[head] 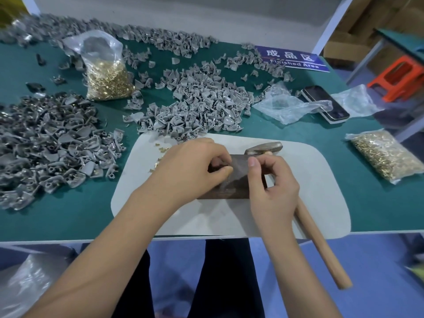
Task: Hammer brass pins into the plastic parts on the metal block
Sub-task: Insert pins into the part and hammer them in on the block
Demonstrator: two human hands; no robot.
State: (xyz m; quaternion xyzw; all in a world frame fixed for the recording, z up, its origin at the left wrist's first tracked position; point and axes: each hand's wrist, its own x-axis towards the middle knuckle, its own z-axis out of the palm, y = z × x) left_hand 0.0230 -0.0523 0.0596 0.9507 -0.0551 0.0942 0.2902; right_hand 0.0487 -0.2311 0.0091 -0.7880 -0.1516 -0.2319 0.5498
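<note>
1. The metal block (231, 180) lies on a pale grey mat (309, 180) at the near edge of the green surface (344, 138), between the two hands
2. The left hand (190, 166) rests over the left end of the block with its fingers curled inward; it seems to pinch something small against the block, but the fingers hide it, so I cannot tell if it is a plastic part or a pin
3. The right hand (273, 187) is at the right side of the block, thumb raised and fingers curled; I cannot tell if it holds anything
4. The hammer (263, 146) lies untouched on the mat, its head just behind the block and its wooden handle running under the right hand and past the surface edge
5. A few loose brass pins (160, 157) lie on the mat beside the left hand; an open bag of pins (107, 83) stands further back, and a second bag (387, 154) lies at the right
6. A darker heap of parts (46, 143) on the left shows brass glints, so I judge these are finished; the light grey heap (199, 104) behind the mat looks not yet done
7. My judgement: much work is done and much is left, and now one piece is being set up, not yet hammered
</note>
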